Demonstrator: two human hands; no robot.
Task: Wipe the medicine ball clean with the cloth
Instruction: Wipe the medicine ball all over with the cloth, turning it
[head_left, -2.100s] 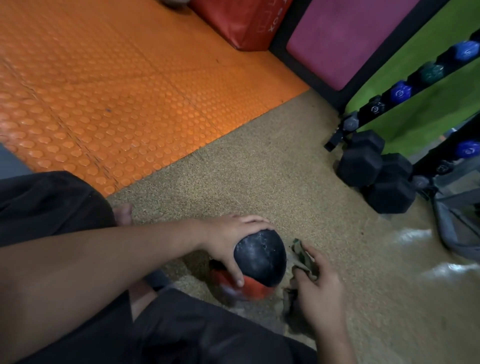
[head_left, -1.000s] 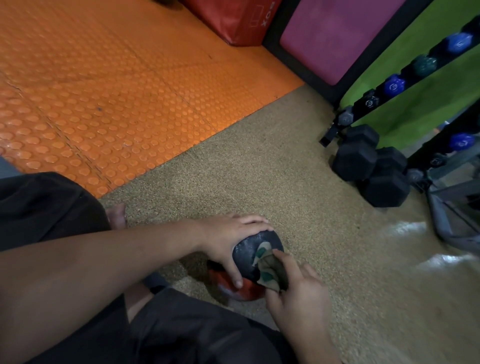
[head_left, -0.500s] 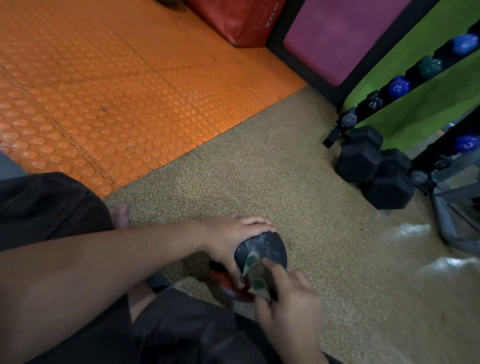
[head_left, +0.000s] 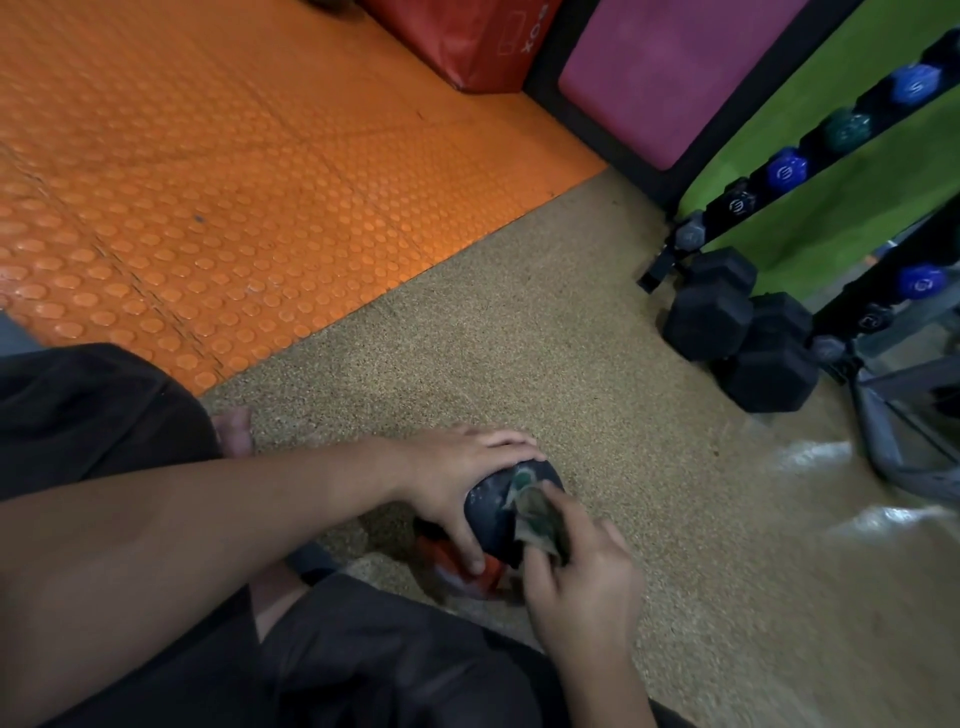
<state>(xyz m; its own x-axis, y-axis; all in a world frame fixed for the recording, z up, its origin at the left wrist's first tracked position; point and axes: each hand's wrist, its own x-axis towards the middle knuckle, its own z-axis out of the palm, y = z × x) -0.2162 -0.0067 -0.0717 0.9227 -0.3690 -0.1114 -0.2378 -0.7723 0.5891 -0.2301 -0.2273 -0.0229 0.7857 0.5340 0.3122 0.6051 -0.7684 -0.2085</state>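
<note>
Head view: the ball (head_left: 493, 514) sits on the floor (head_left: 519, 338), well apart from the dumbbells (head_left: 737, 338). Left hand (head_left: 457, 478) is spread over its top, gripping; right hand (head_left: 582, 571) presses the cloth (head_left: 535, 519) against its side with fingers curled round it. The ball looks heavy, firm and prone to roll, so steady it from above.

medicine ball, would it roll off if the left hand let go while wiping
Probably: the medicine ball is round and sits on flat speckled floor, steadied only by the left hand. The right hand pressing the cloth sideways would likely nudge it. It looks dense, so perhaps slowly.
</note>
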